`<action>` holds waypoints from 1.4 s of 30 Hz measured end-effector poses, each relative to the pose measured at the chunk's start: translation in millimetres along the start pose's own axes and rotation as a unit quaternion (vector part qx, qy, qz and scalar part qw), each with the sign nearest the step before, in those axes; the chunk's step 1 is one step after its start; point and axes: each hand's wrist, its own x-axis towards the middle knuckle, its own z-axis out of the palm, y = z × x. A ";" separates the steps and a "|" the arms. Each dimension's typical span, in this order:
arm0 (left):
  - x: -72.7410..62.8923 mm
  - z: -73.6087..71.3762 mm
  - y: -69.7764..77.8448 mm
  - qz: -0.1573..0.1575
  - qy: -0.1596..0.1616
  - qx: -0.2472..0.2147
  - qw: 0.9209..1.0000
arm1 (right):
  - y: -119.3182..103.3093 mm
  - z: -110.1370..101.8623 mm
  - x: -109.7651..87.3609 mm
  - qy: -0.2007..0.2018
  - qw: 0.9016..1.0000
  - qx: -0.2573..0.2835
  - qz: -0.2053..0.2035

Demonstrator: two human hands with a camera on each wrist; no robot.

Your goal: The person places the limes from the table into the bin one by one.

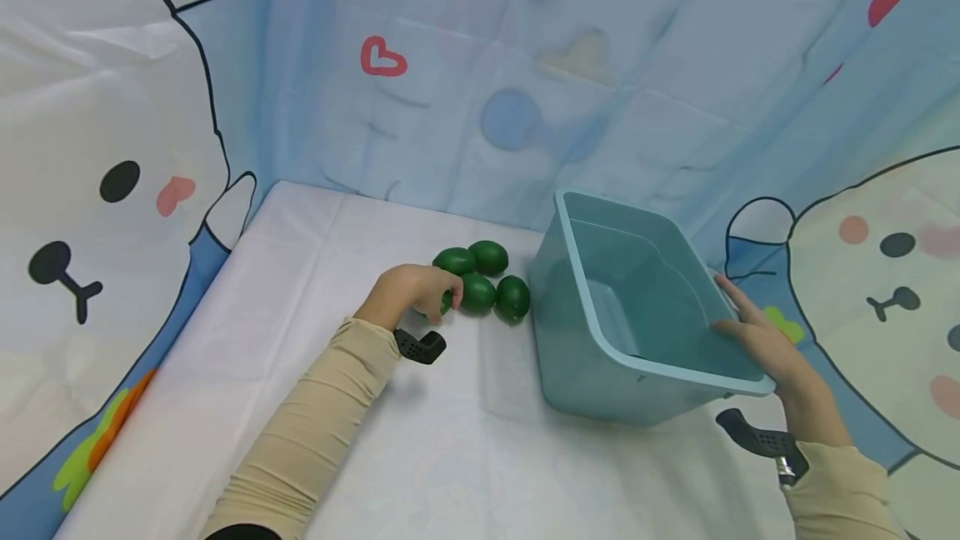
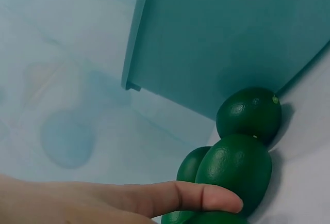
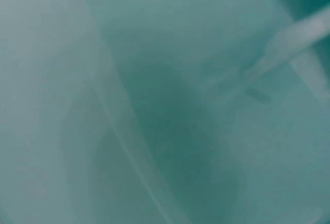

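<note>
My left hand (image 1: 422, 288) holds a glossy dark green oval fruit (image 1: 446, 302), its fingers curled round it and hiding most of it. Several like fruits (image 1: 477, 294) lie bunched just beyond and to the right of those fingers. In the left wrist view the index finger crosses in front of a green fruit (image 2: 234, 167). A pale teal plastic bin (image 1: 600, 365), its mouth facing up, stands right of the fruits. My right hand (image 1: 765, 348) grips its right rim. The right wrist view shows mostly blurred teal plastic (image 3: 170, 131).
A white cloth covers the table (image 1: 442, 457). Behind it hangs a light blue printed curtain (image 1: 450, 107), with cartoon bear panels on the left and right sides. One fruit (image 2: 250, 114) lies close against the bin's wall (image 2: 221, 33) in the left wrist view.
</note>
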 end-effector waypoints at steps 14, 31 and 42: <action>2.3 0.9 -2.0 0.000 0.019 -0.019 1.000 | -1.8 -1.1 1.3 -0.001 1.000 -0.006 -0.006; 2.8 -4.2 -1.5 0.025 0.030 -0.031 0.999 | -0.4 -1.1 1.1 0.000 1.000 -0.006 0.002; -2.1 -6.2 2.1 0.034 0.049 -0.007 0.998 | 0.6 -1.1 1.3 0.001 1.000 -0.012 0.007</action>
